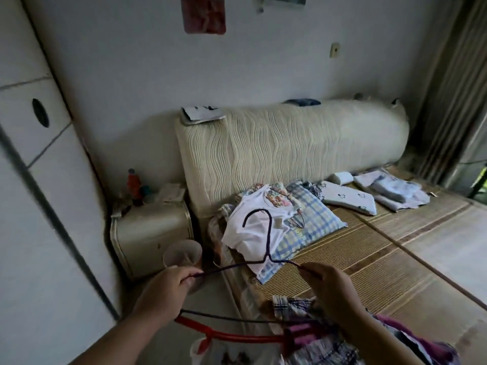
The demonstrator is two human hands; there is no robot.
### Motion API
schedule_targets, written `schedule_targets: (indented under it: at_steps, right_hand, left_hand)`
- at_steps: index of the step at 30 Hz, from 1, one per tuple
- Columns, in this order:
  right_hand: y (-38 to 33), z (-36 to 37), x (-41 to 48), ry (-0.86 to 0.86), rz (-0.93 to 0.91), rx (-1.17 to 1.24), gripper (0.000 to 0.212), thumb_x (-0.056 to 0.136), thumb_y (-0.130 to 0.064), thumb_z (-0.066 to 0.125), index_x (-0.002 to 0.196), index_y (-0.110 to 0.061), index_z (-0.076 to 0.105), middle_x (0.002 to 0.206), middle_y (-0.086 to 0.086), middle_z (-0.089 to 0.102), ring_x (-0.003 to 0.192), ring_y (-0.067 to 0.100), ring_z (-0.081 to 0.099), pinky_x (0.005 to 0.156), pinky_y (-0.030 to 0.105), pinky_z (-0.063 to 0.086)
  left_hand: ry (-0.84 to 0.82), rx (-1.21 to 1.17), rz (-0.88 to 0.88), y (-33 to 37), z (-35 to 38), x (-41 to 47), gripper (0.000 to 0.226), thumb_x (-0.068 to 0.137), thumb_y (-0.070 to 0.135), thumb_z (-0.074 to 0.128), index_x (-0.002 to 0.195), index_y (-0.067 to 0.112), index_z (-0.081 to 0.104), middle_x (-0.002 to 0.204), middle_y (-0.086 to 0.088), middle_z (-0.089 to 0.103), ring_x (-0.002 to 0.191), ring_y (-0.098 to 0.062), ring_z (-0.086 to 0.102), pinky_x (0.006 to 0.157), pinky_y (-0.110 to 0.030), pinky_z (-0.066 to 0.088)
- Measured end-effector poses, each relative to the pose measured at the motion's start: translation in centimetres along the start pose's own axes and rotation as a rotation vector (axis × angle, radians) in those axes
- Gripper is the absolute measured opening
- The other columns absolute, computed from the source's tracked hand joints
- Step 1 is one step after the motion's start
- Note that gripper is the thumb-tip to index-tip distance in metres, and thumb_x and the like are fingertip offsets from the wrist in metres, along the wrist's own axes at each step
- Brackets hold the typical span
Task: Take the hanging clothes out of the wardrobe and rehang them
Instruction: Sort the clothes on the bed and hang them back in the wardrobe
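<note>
Beside the bed point(369, 272), left hand point(168, 288) and right hand point(332, 285), each grip tight on the purple hanger point(269, 233).

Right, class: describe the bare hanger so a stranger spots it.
At the near edge of the bed, the left hand and right hand pinch a thin dark wire hanger, hook up. Unlike the thicker red hanger below, it carries no clothes.

Dim room, white wall point(126, 64), cream headboard point(290, 143), bedside cabinet point(150, 233), curtain point(448, 88)
</note>
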State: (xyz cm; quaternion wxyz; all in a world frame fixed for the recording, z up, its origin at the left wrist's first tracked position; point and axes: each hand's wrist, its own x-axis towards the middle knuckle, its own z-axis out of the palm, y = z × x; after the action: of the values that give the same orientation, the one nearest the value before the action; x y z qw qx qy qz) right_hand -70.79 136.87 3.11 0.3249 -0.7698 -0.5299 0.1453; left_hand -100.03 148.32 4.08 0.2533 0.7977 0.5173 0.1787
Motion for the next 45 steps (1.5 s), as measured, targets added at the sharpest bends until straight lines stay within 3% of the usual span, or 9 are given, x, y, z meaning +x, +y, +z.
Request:
schedule_targets:
  at_steps: [8, 12, 15, 19, 24, 34, 38, 41, 45]
  right_hand:
    - [2.6, 3.9, 18.9, -0.009, 0.065, 0.027, 0.022, 0.092, -0.021, 0.059, 0.111, -0.016, 0.069, 0.096, -0.003, 0.071, 0.064, -0.006, 0.052, 0.057, 0.005, 0.036]
    - [3.3, 2.9, 27.9, 0.041, 0.096, 0.037, 0.02, 0.091, -0.022, 0.06, 0.107, -0.017, 0.071, 0.085, -0.006, 0.068, 0.067, 0.006, 0.059, 0.062, 0.021, 0.05]
    - [4.3, 2.4, 32.7, 0.021, 0.126, -0.007, 0.022, 0.092, -0.024, 0.058, 0.109, -0.017, 0.07, 0.086, -0.008, 0.066, 0.065, -0.003, 0.054, 0.056, 0.009, 0.038]
    - [6.8, 3.7, 37.7, -0.021, 0.242, 0.012, 0.021, 0.093, -0.024, 0.057, 0.108, -0.018, 0.069, 0.087, -0.007, 0.067, 0.073, 0.007, 0.062, 0.059, 0.011, 0.041]
    - [10.5, 6.3, 44.3, -0.019, 0.401, 0.02, 0.023, 0.095, -0.021, 0.051, 0.111, -0.017, 0.066, 0.098, -0.002, 0.069, 0.076, 0.005, 0.061, 0.066, 0.013, 0.047]
    - [19.8, 13.7, 60.7, -0.043, 0.781, -0.068, 0.021, 0.096, -0.022, 0.05, 0.111, -0.015, 0.062, 0.082, -0.008, 0.058, 0.07, 0.005, 0.06, 0.064, 0.021, 0.054]
    - [24.5, 17.3, 65.2, 0.04, 0.939, -0.04, 0.025, 0.095, -0.022, 0.047, 0.116, -0.022, 0.062, 0.103, 0.007, 0.068, 0.079, 0.02, 0.064, 0.067, 0.033, 0.056]
    - [26.7, 19.4, 67.0, 0.029, 1.022, 0.011, 0.035, 0.096, -0.023, 0.048, 0.13, -0.026, 0.051, 0.117, 0.009, 0.064, 0.082, 0.02, 0.06, 0.057, 0.024, 0.046]
    - [26.7, 20.6, 67.2, -0.006, 1.02, 0.016, 0.045, 0.093, -0.026, 0.054, 0.137, -0.028, 0.043, 0.131, 0.005, 0.056, 0.109, 0.021, 0.058, 0.089, 0.032, 0.049]
  left_hand:
    - [-0.049, 0.019, 0.016, -0.1, 0.5, 21.2, 0.027, 0.093, 0.01, 0.053, 0.099, 0.031, 0.069, 0.098, 0.004, 0.061, 0.09, -0.009, 0.054, 0.065, -0.005, 0.033]
    - [0.004, 0.036, 0.023, 1.6, 0.0, 30.8, 0.026, 0.094, 0.017, 0.051, 0.109, 0.029, 0.069, 0.105, 0.003, 0.066, 0.099, -0.016, 0.059, 0.079, -0.024, 0.045]
    - [-0.006, 0.042, 0.056, 2.2, 0.5, 36.9, 0.025, 0.093, 0.018, 0.053, 0.109, 0.03, 0.069, 0.104, 0.005, 0.066, 0.101, -0.017, 0.06, 0.08, -0.025, 0.044]
    - [-0.093, 0.067, 0.11, 2.2, 2.9, 45.2, 0.024, 0.091, 0.017, 0.056, 0.105, 0.028, 0.071, 0.105, 0.0, 0.07, 0.097, -0.019, 0.062, 0.081, -0.028, 0.048]
    - [-0.211, 0.115, 0.198, 1.5, 7.7, 56.3, 0.025, 0.087, 0.021, 0.057, 0.106, 0.032, 0.07, 0.108, 0.0, 0.07, 0.099, -0.021, 0.063, 0.083, -0.029, 0.049]
    - [-0.476, 0.201, 0.275, -0.2, 20.9, 79.9, 0.022, 0.092, 0.027, 0.052, 0.106, 0.025, 0.069, 0.108, -0.004, 0.068, 0.096, -0.023, 0.062, 0.076, -0.029, 0.048]
    - [-0.507, 0.295, 0.292, -1.1, 27.4, 85.9, 0.024, 0.094, 0.025, 0.048, 0.108, 0.024, 0.067, 0.11, -0.006, 0.067, 0.095, -0.025, 0.061, 0.07, -0.028, 0.045]
    - [-0.518, 0.326, 0.274, -2.3, 31.0, 88.2, 0.025, 0.095, 0.025, 0.046, 0.109, 0.022, 0.067, 0.11, -0.007, 0.067, 0.095, -0.027, 0.061, 0.068, -0.028, 0.042]
    - [-0.577, 0.325, 0.278, -3.5, 34.1, 89.7, 0.028, 0.092, 0.028, 0.05, 0.113, 0.018, 0.066, 0.117, -0.01, 0.065, 0.104, -0.029, 0.06, 0.083, -0.032, 0.048]
